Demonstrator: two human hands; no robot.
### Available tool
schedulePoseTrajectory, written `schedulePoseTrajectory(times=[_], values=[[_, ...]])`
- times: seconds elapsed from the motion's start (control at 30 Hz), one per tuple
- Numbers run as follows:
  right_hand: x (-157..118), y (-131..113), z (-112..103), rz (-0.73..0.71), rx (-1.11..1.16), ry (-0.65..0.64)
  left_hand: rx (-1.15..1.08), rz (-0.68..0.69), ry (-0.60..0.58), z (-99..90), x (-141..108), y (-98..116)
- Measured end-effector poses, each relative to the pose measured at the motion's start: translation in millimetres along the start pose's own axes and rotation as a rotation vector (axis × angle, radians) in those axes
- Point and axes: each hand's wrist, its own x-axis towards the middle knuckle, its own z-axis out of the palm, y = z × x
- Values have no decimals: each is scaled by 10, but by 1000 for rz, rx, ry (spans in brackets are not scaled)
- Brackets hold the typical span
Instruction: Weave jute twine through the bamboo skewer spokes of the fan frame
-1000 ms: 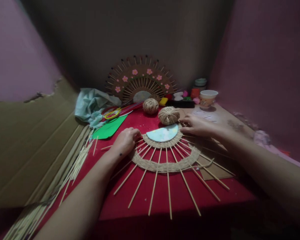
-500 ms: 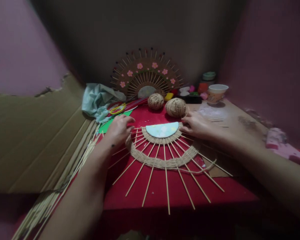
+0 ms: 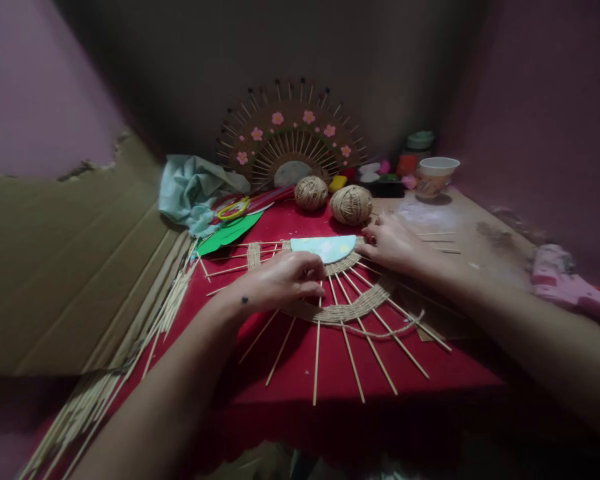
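Two grips, half-curled, hold unclear: the woven fan (image 3: 353, 311) lies beneath the left hand (image 3: 291, 277), its half-disc (image 3: 336, 248) beside the right hand (image 3: 394, 245). Probably light, its sticks (image 3: 316, 367) snappable; best held at the half-disc.

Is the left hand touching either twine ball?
No, both twine balls sit beyond the pale blue half-disc, while the left hand is on its near side.

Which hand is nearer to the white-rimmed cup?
Right. The right hand is in front of the cup and to its left, by the blue half-disc. The left hand is farther left and farther from the cup, over the woven fan.
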Motion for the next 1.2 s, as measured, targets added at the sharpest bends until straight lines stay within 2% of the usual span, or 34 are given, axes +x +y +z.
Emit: schedulePoseTrajectory(times=[0.1, 0.17, 0.23, 0.3, 0.33, 0.37, 0.43, 0.67, 0.9, 1.07, 1.2], values=[[-93, 28, -121, -14, -53, 90, -72, 82, -166, 60, -38, 25], [-233, 12, -258, -19, -40, 217, -68, 95, -197, 95, -60, 39], [-433, -57, -388, -93, 101, 270, -45, 94, -178, 127, -67, 46], [-660, -163, -456, -278, 356, 107, -22, 79, -157, 157, -59, 43], [-769, -216, -458, -388, 437, -15, -14, 67, -152, 170, -52, 40], [-867, -262, -440, -441, 461, -89, -11, 58, -151, 181, -45, 36], [-1016, -319, -362, -492, 455, -97, -15, 55, -148, 196, -34, 29], [-1120, -262, -130, -532, 356, -26, -9, 69, -150, 206, -26, 23], [-1174, -240, -125, -487, 340, -30, 9, 64, -118, 243, -35, 16], [-1222, -239, -95, -495, 354, 2, 76, 97, -50, 285, -46, 33], [-1218, -241, -56, -469, 356, 7, 40, 102, 9, 313, -49, 101]])
